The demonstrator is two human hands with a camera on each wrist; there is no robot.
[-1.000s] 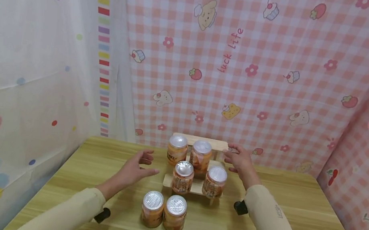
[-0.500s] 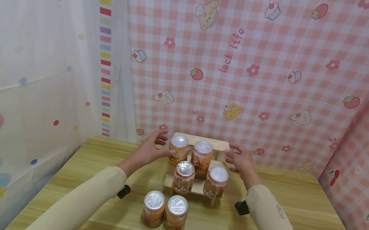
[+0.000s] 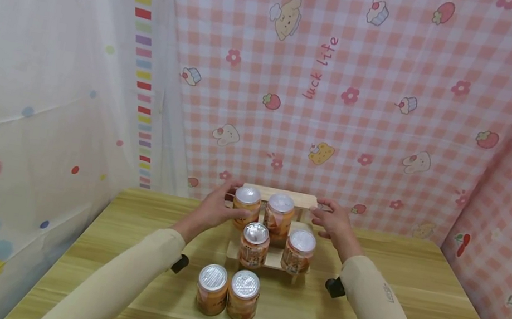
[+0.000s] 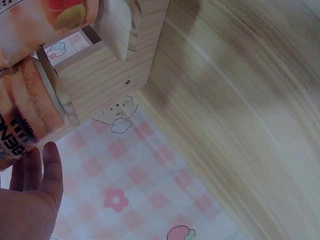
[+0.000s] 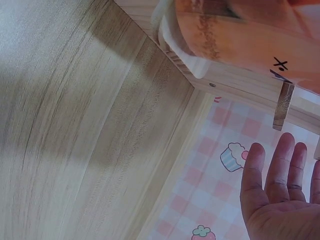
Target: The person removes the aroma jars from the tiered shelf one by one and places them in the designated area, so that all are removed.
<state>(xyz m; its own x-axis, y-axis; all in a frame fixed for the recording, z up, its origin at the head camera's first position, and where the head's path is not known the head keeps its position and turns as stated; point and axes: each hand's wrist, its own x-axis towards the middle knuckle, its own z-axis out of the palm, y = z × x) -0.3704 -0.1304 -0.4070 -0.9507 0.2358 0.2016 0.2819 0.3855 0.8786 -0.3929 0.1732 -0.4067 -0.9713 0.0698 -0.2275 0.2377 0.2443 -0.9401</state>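
Note:
A small stepped wooden rack (image 3: 306, 201) bears orange-labelled cans with silver lids. On its middle step stand a left can (image 3: 245, 214) and a right can (image 3: 278, 220). My left hand (image 3: 213, 210) holds the left can, thumb across its front and fingers round the outer side; in the left wrist view, the fingers (image 4: 52, 172) lie against this can's edge. Beside the rack's right end, my right hand (image 3: 335, 228) is held with fingers spread, holding nothing. The right wrist view shows its fingers (image 5: 278, 172) extended, close to the rack's wood and apart from the nearest can (image 5: 240, 40).
Two more cans sit on the lowest step, one left (image 3: 254, 246) and one right (image 3: 298, 254). In front, a pair of cans (image 3: 211, 293) stands side by side on the wooden table (image 3: 387, 317). A pink checked cloth (image 3: 384, 124) hangs behind the rack.
My left hand has moved forward and right from beside the rack to the left can on the middle step, closing round it. The right hand and the cans have stayed in place.

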